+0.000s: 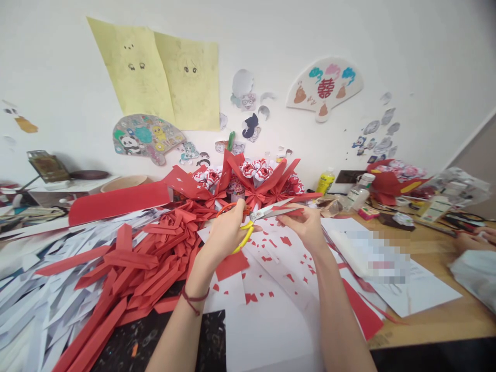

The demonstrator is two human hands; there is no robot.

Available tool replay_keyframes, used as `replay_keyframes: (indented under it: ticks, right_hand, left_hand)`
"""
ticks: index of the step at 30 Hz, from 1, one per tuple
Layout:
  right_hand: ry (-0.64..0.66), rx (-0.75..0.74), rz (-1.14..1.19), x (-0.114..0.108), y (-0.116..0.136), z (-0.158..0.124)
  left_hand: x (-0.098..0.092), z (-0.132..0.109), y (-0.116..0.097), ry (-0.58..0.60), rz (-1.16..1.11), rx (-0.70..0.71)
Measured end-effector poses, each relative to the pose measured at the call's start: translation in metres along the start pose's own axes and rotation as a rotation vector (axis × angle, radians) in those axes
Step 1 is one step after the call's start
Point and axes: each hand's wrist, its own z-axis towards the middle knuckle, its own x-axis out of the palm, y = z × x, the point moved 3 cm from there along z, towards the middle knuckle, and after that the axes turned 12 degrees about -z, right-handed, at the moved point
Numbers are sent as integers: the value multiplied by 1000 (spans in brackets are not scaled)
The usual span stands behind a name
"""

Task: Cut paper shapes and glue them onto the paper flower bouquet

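My left hand (pixel 227 227) is closed around scissors (pixel 267 211) with orange and yellow handles. Their blades point right and stand slightly apart. Between the fingertips of my right hand (pixel 306 225) is a small piece of red paper (pixel 289 212), lying close against the blades. Whether the blades touch the paper I cannot tell. Below both hands, small red paper scraps (pixel 285 241) are scattered over white sheets (pixel 271 330). A larger red paper piece (pixel 232 265) rests near my left wrist.
Folded red strips (pixel 132 258) and white paper strips (pixel 50 305) are heaped at the left. Red-wrapped paper flower bouquets (pixel 256 173) stand along the wall. To the right are a yellow bottle (pixel 325 182), papers (pixel 418 289) and another person's hand (pixel 475 237).
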Motion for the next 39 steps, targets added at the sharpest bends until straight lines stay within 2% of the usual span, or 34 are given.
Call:
replay_keyframes:
  ticks: [12,19,33,39]
  right_hand:
    - [5,-16,-52,0,-6,1]
    - [10,30,-70,1,-13,0]
    - [-1,-13,0,1,1,0]
    - [-13,45,20,4,0,-1]
  left_hand:
    - [-2,0,1,15,62,-26]
    - [-1,0,5,14,34,-63]
    - [0,0,8,3,-57,-96]
    - [3,1,5,-32,-48,-114]
